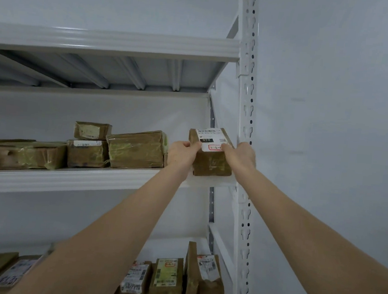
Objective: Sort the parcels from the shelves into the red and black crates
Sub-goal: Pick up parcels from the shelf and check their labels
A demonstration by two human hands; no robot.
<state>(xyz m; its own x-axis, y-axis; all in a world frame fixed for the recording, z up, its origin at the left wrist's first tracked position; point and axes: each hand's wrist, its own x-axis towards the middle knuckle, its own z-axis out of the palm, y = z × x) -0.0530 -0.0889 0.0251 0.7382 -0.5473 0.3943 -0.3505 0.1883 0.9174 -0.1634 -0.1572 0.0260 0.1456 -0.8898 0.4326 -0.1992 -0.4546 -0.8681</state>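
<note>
Parcel (pixel 212 156) at the right end of the upper shelf (pixel 72 180), a small brown box with a white printed label on top, held from both sides with arms raised. Left hand (pixel 182 151) grips its left face, thumb laid over the label's near corner; right hand (pixel 242 154) clasps the right face, fingers curled round the box close to the white upright post (pixel 248 132). The box's base sits at the shelf's front lip, and whether it rests there or is already lifted clear cannot be told. Other taped parcels (pixel 136 149) stand just to the left on the same shelf, and more stand upright on the lower shelf (pixel 169 280). Neither crate is in view. Risks, as judged: the taped surface looks slick, so a squeeze from the sides alone could let the box slide down as it leaves the lip; the right knuckles, tight against the post, may catch on it during withdrawal; and a dropped box would land among the parcels below.
</note>
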